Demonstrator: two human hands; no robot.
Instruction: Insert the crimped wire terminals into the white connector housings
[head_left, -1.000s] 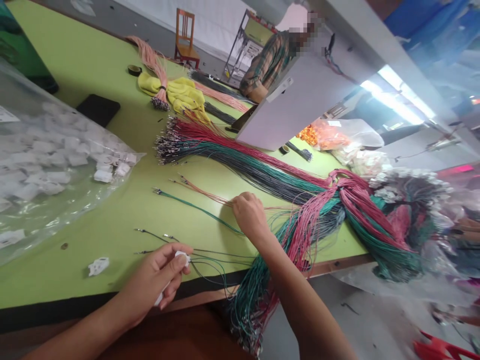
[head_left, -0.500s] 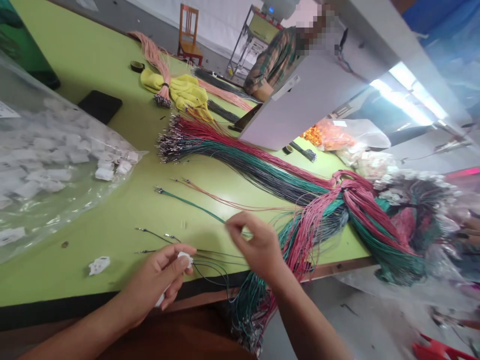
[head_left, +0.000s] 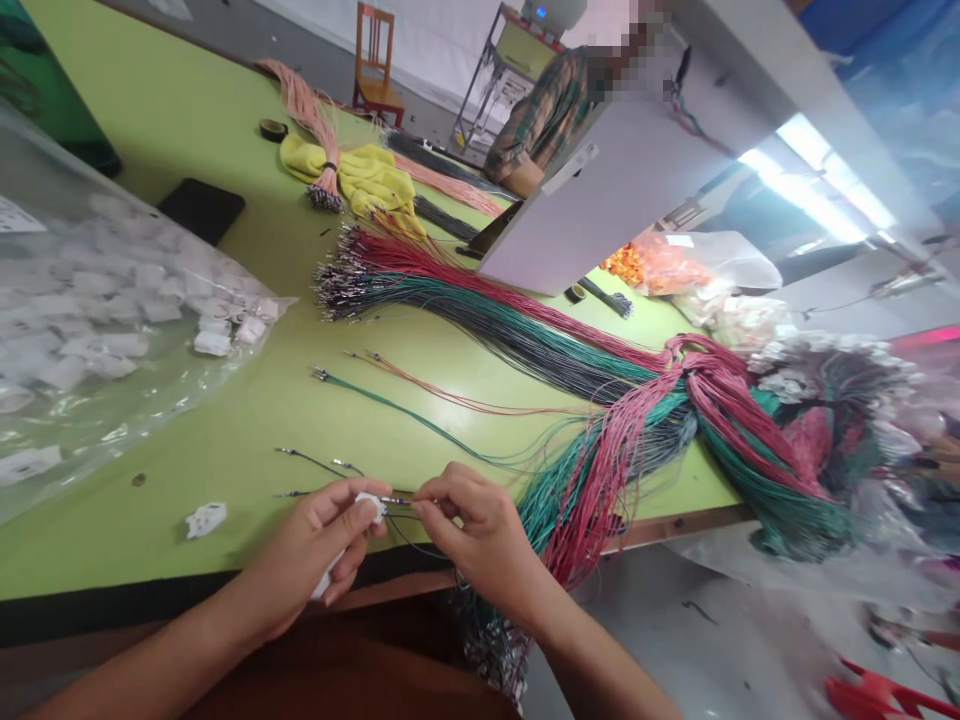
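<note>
My left hand (head_left: 330, 540) pinches a small white plastic connector housing (head_left: 370, 504) between thumb and fingers. Another white piece (head_left: 324, 585) shows under its palm. My right hand (head_left: 469, 515) is closed on a thin dark wire, whose metal terminal (head_left: 391, 500) points at the housing and meets its right side; how deep it sits I cannot tell. Other wires trail from the housing below it. Beyond my left hand lie loose black wires (head_left: 307, 458) with metal tips. A spare white housing (head_left: 205, 520) rests to the left, and green wires (head_left: 390, 402) lie farther up.
A clear bag (head_left: 150, 390) of white housings covers the left side. A thick bundle of red, green and black wires (head_left: 480, 310) runs across the table (head_left: 247, 420) to the right. Behind it stand a yellow cloth (head_left: 379, 180), a grey panel (head_left: 592, 200) and a seated person (head_left: 540, 120).
My right hand has come left and down from near the green wires to the housing, bringing a wire terminal against it. My left hand keeps its hold nearly in place.
</note>
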